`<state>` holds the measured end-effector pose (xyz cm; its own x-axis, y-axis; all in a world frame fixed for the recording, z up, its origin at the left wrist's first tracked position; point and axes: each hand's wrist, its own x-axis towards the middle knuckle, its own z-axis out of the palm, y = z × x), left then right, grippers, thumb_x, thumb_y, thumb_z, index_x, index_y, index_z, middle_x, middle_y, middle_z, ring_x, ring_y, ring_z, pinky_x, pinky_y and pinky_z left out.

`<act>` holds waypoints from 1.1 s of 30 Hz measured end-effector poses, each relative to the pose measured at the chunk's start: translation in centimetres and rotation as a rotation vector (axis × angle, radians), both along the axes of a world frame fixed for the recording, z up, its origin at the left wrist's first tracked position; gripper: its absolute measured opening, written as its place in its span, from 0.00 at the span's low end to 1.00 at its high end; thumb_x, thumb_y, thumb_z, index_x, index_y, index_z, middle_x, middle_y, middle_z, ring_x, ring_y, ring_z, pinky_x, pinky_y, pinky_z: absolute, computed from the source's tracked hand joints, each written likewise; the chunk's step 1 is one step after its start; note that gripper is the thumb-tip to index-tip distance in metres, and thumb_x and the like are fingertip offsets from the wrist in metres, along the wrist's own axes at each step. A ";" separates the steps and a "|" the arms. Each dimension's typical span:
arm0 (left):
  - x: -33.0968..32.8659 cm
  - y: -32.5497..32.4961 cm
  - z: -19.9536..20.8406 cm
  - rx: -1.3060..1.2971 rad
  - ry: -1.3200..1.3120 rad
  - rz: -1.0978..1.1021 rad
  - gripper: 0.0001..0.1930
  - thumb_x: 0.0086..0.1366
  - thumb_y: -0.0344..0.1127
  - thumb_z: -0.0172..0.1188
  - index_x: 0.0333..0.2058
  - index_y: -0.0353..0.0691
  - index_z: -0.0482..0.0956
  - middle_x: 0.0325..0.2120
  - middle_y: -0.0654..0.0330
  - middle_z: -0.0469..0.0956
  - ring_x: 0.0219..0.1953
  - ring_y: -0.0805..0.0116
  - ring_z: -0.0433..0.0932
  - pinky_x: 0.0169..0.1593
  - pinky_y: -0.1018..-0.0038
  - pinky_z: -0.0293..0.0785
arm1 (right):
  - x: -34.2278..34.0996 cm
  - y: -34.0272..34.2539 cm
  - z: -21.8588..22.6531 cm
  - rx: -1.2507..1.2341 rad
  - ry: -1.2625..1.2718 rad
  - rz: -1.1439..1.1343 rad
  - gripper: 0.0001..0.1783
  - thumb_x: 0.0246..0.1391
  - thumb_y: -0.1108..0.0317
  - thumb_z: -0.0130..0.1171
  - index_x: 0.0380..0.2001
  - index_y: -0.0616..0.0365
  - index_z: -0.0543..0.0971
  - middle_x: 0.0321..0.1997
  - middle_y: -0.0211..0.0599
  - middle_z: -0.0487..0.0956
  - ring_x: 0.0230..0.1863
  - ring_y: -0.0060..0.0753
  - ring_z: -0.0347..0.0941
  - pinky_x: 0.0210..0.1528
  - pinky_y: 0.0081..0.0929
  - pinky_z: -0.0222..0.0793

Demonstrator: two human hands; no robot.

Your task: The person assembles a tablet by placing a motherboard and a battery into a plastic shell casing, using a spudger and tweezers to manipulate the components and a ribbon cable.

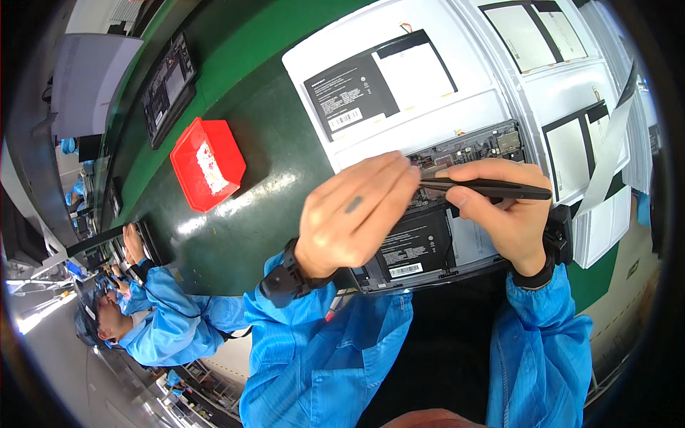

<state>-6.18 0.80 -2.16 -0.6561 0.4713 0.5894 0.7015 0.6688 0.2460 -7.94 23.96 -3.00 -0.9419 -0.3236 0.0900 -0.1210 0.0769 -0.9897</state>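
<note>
An open laptop base [510, 143] lies in front of me, its circuit board along the far side and a black battery [417, 246] along the near side. My right hand [510, 214] grips black tweezers [499, 188], whose tips point left over the board. Across the board's left part reaches my left hand [360, 214], back up and fingers pressed together. Its fingertips are close to the tweezer tips, and whatever they hold is hidden. A dark grey mark shows on the back of this hand.
White trays [342, 53] holding batteries [357, 93] stand beyond and right of the laptop. A red bin [234, 153] with small white pieces sits on the green bench [275, 121]. Farther left are another open laptop [168, 85] and a person in blue [168, 328] at the bench.
</note>
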 end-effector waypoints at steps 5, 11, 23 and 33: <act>2.5 -4.5 2.3 -0.088 0.020 0.649 0.10 0.62 0.18 0.63 0.41 0.31 0.87 0.37 0.51 0.88 0.38 0.60 0.88 0.42 0.68 0.84 | 0.1 -0.5 0.5 -0.052 -0.162 -0.157 0.11 0.54 0.79 0.69 0.42 0.66 0.85 0.26 0.34 0.83 0.21 0.12 0.75 0.21 0.10 0.61; 4.0 -11.7 2.9 -0.063 -0.169 1.264 0.10 0.67 0.32 0.65 0.42 0.32 0.87 0.33 0.52 0.88 0.33 0.69 0.87 0.38 0.74 0.79 | 0.2 -0.6 0.0 0.054 -0.093 -0.159 0.08 0.54 0.79 0.69 0.38 0.68 0.85 0.26 0.34 0.83 0.22 0.14 0.77 0.21 0.09 0.63; 1.2 -3.9 1.3 0.124 -0.253 0.826 0.05 0.60 0.28 0.72 0.34 0.35 0.87 0.24 0.64 0.84 0.25 0.82 0.76 0.28 0.83 0.69 | 0.1 -1.3 0.0 -0.004 -0.186 -0.169 0.08 0.54 0.78 0.69 0.39 0.69 0.85 0.28 0.37 0.84 0.22 0.17 0.78 0.21 0.10 0.67; 5.0 -15.4 1.8 -0.321 -0.199 1.219 0.12 0.69 0.33 0.60 0.45 0.32 0.85 0.31 0.45 0.85 0.30 0.57 0.86 0.41 0.67 0.80 | 0.1 -1.1 0.0 -0.034 -0.193 -0.182 0.09 0.54 0.78 0.70 0.39 0.68 0.86 0.28 0.35 0.84 0.22 0.16 0.77 0.21 0.10 0.67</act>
<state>-1.18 -14.55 -0.39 -0.8264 -0.3932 0.4031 -0.4358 0.8999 -0.0156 -7.88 22.85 -3.01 -0.9851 -0.1472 -0.0888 0.0828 0.0464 -0.9955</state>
